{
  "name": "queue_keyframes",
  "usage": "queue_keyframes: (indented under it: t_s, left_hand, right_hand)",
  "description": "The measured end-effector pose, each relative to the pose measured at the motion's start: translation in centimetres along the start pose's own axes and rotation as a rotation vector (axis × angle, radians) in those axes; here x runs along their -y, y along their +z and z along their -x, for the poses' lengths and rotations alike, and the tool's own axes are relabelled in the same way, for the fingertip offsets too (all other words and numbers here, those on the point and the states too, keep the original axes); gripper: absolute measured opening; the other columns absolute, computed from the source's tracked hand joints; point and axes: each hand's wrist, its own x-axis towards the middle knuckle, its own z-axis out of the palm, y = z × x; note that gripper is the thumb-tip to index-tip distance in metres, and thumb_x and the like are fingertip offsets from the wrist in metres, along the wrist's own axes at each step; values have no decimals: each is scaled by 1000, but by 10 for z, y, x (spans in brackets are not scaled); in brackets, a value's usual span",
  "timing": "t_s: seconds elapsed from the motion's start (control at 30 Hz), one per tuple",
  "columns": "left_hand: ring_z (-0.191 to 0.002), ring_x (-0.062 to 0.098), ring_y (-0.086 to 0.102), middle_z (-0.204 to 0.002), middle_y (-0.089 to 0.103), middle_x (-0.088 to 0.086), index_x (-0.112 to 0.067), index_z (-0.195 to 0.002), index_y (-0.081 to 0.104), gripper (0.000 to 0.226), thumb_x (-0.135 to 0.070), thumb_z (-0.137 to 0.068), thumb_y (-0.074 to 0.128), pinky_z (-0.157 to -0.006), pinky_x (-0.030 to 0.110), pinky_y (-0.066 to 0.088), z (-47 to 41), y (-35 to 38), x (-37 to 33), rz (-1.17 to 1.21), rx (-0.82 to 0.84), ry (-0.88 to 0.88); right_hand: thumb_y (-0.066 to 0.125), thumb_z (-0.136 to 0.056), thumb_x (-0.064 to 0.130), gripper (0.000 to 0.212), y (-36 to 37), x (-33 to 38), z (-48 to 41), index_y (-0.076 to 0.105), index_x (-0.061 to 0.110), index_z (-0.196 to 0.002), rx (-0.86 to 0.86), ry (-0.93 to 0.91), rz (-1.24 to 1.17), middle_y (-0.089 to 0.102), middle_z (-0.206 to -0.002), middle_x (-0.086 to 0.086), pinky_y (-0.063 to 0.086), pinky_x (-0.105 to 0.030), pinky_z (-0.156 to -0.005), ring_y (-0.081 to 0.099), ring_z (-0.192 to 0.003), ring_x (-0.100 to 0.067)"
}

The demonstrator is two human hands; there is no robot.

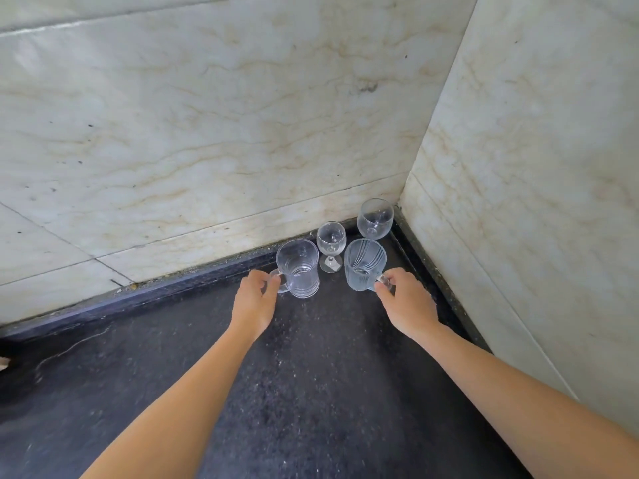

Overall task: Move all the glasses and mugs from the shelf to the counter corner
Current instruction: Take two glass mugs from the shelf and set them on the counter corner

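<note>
A clear ribbed glass mug (300, 269) stands on the dark counter (311, 375) near the back wall. My left hand (255, 300) grips its handle. To its right a frosted striped glass mug (363, 264) stands upright, and my right hand (406, 304) pinches its handle. Behind them, closer to the corner, stand a small stemmed wine glass (331, 244) and a rounder stemmed glass (374, 217). All stand upright and look empty. The shelf is out of view.
Marble-tiled walls (242, 133) meet at the corner on the right, with a raised dark lip (155, 292) along the counter's back and right edges. A pale object (3, 363) pokes in at the far left edge.
</note>
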Motion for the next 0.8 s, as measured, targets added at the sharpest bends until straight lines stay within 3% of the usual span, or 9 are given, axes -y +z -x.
queue_keyframes:
  t_s: [0.07, 0.17, 0.3, 0.4, 0.6, 0.8]
  left_hand:
    - [-95, 23, 51, -120, 50, 6, -15, -117, 50, 31, -37, -96, 46, -75, 35, 40, 17, -14, 3, -245, 16, 13]
    - [-96, 28, 54, -118, 51, 7, -15, -116, 52, 29, -34, -96, 45, -71, 36, 43, 50, -41, 4, -510, 79, 59]
    - [-84, 24, 49, -114, 55, 6, -17, -111, 52, 25, -33, -96, 40, -68, 34, 40, 103, -87, 7, -637, 44, 61]
    - [-82, 23, 51, -110, 60, 4, -17, -108, 52, 24, -32, -95, 38, -68, 33, 38, 147, -124, 20, -688, -17, 25]
    - [-97, 29, 58, -111, 61, 6, -15, -110, 51, 26, -30, -94, 37, -72, 35, 36, 263, -200, 77, -778, -166, -139]
    - [-105, 32, 57, -114, 58, 10, -13, -110, 51, 26, -31, -95, 38, -75, 38, 36, 429, -262, 151, -831, -277, -400]
  right_hand:
    - [49, -94, 39, 40, -13, 7, 10, 49, 18, -128, -60, -123, 293, 55, -123, -5, 47, -39, -83, 53, -109, -26]
    - [48, -93, 34, 37, -32, 39, 24, 50, 17, -125, -88, -297, 495, 55, -124, -6, 42, -41, -87, 51, -111, -28]
    - [45, -94, 33, 30, -42, 104, 48, 57, 14, -114, 25, -534, 531, 61, -112, -9, 40, -41, -80, 56, -103, -31]
    - [41, -96, 30, 26, -34, 158, 74, 57, 12, -106, 114, -721, 535, 63, -105, -9, 37, -37, -67, 57, -87, -30]
    - [41, -95, 26, 21, 15, 269, 163, 55, 13, -102, 265, -1081, 557, 60, -103, -8, 37, -37, -70, 54, -85, -28]
    - [40, -95, 25, 23, 71, 356, 324, 57, 13, -104, 305, -1459, 571, 62, -103, -9, 42, -40, -76, 57, -91, -30]
